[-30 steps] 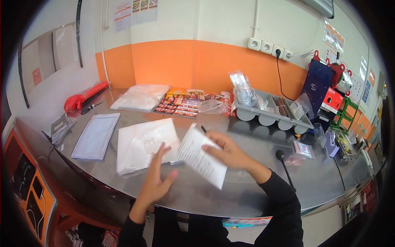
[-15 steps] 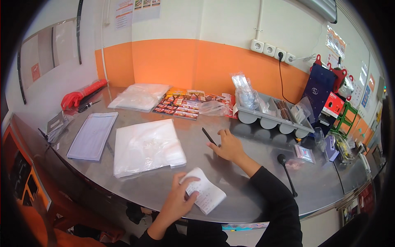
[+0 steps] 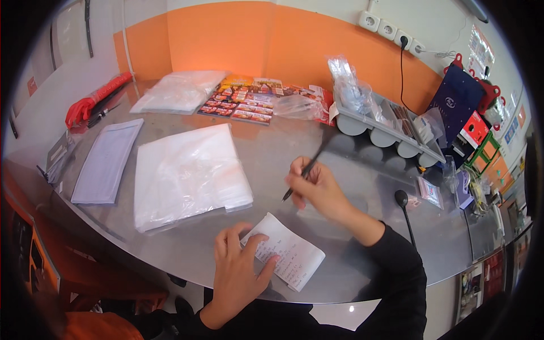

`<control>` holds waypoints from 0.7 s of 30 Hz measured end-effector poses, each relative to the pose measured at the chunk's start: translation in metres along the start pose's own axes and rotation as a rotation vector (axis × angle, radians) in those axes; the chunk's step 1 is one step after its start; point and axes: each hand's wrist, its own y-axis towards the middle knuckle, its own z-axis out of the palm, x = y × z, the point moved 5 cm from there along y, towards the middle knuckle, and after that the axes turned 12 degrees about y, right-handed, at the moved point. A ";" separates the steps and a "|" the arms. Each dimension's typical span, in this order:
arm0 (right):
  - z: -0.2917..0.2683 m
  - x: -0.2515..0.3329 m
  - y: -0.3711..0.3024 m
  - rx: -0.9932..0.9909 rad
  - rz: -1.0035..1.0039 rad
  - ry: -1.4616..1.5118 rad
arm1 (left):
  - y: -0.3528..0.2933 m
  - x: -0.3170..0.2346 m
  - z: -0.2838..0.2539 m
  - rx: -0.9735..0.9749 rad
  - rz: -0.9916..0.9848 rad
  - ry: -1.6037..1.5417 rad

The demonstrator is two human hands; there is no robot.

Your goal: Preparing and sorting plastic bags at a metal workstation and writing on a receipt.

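A slip of white paper with handwriting lies near the front edge of the metal table. My left hand rests over the slip's left end, fingers spread, the thumb on the writing. Above and right of the slip, my right hand grips a black pen between thumb and fingers. The pen's tip points down toward the slip and stays apart from it. A stack of white plastic bags lies left of my hands.
A white paper pad and red gloves lie at the left. Leaflets and more plastic bags are along the back. A grey cutlery tray stands back right, with a black long-handled spoon nearer me.
My right hand has taken up the pen in a writing grip and turned its tip downward. My left fingers have spread and flattened on the slip. The view has tilted down.
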 end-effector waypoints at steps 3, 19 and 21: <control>0.028 -0.013 -0.027 0.108 -0.023 0.058 | -0.001 -0.002 0.001 0.068 0.020 -0.042; 0.026 -0.047 -0.034 0.013 0.085 0.080 | 0.005 0.003 0.001 0.082 -0.057 -0.094; 0.026 -0.033 -0.031 0.010 -0.009 0.128 | 0.004 0.002 0.000 0.075 -0.038 -0.025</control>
